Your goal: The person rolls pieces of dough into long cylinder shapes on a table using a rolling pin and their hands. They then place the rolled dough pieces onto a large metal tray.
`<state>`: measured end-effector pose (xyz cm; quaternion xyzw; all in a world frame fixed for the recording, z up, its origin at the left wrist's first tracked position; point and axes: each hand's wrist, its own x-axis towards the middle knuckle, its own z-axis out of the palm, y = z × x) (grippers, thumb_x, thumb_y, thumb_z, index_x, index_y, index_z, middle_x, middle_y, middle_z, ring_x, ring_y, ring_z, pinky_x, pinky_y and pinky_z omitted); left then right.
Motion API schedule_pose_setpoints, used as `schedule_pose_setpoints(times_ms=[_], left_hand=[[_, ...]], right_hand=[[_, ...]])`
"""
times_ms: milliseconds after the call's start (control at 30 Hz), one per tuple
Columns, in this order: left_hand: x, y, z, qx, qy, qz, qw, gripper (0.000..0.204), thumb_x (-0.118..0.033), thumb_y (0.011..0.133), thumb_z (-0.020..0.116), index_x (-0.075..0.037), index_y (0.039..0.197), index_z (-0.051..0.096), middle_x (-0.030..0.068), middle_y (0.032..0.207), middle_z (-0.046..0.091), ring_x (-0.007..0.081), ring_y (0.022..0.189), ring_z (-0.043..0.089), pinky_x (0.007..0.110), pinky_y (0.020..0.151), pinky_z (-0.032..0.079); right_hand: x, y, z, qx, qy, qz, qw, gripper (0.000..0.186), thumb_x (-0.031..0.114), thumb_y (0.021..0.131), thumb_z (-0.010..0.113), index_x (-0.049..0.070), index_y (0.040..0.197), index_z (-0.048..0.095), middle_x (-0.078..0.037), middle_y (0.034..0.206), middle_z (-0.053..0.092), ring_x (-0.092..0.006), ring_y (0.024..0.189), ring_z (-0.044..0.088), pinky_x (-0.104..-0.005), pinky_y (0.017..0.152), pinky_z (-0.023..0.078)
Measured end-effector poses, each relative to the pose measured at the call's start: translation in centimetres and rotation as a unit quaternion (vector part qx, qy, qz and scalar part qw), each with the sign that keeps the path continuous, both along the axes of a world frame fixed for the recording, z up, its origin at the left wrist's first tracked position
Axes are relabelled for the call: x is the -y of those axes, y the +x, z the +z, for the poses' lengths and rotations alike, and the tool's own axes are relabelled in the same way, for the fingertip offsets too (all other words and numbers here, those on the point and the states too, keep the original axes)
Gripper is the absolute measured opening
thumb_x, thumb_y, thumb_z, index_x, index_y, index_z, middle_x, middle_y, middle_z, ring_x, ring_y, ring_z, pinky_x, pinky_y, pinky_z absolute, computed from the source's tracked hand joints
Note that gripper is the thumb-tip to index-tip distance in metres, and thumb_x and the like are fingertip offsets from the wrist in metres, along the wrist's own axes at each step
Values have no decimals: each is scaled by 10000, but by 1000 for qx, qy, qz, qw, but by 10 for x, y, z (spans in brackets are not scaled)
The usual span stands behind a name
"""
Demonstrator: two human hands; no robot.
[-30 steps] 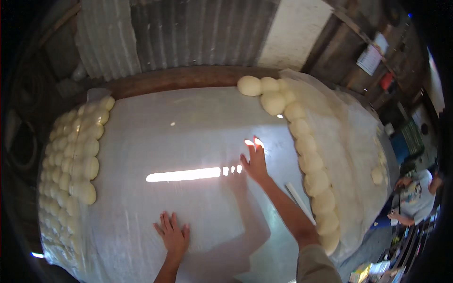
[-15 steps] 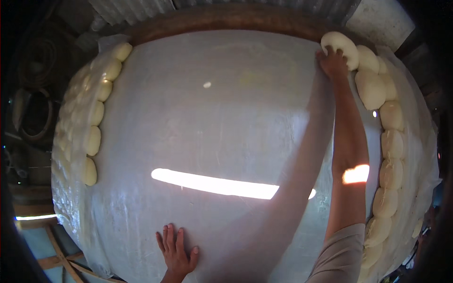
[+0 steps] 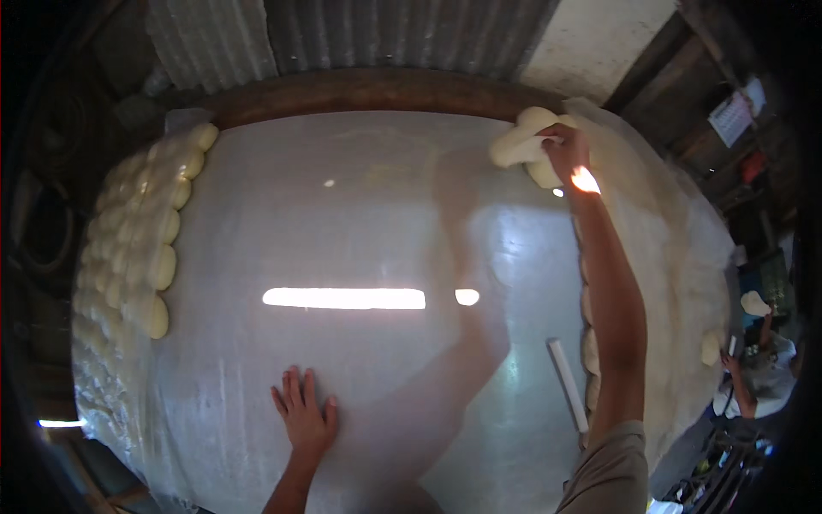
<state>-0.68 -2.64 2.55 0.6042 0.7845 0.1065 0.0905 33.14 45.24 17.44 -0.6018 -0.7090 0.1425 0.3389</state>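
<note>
Corrugated grey metal sheeting [image 3: 368, 38] backs a smooth, pale table [image 3: 360, 223]. Near its far right corner, a soft, cream-coloured dough piece [image 3: 515, 149], under the right hand [image 3: 565, 149] half a second ago, now stretches from pinching fingers, seemingly picked up; the left hand [image 3: 306, 421] lies flat, fingers spread.

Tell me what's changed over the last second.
The right hand was empty above the tabletop; it has moved forward to the far right corner and taken hold of a dough piece, which now looks drawn out rather than round. The left hand stays spread on the tabletop; the dough balls at the left look unchanged.
</note>
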Motion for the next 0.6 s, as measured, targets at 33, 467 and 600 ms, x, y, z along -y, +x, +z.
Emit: schedule_pose_setpoints(times_ms=[33,467,600], left_hand=[[1,2,-1,-7,18,-1,1000,599,-317,882,536,2,1368,394,237,1469,288,407,1382,226,612,1109,94],[106,-25,-3,570,182,141,789,373,-242,988,477,10,1262,477,137,1191,591,215,1110,575,309,973,412],[153,-32,1,548,182,148,803,378,-266,999,454,27,1234,495,141,1182,592,234,1124,566,321,989,399]], right_hand=[[45,-1,21,-28,32,54,998,230,85,722,590,87,911,721,-137,853,694,-266,787,662,-342,739,509],[599,-102,-1,91,-290,354,884,485,273,863,659,145,1310,521,-174,1342,489,-304,1176,510,-355,950,434],[624,-100,-34,48,-266,180,946,711,453,908,549,119,1469,267,-247,1510,210,-406,1416,158,-626,1092,110]])
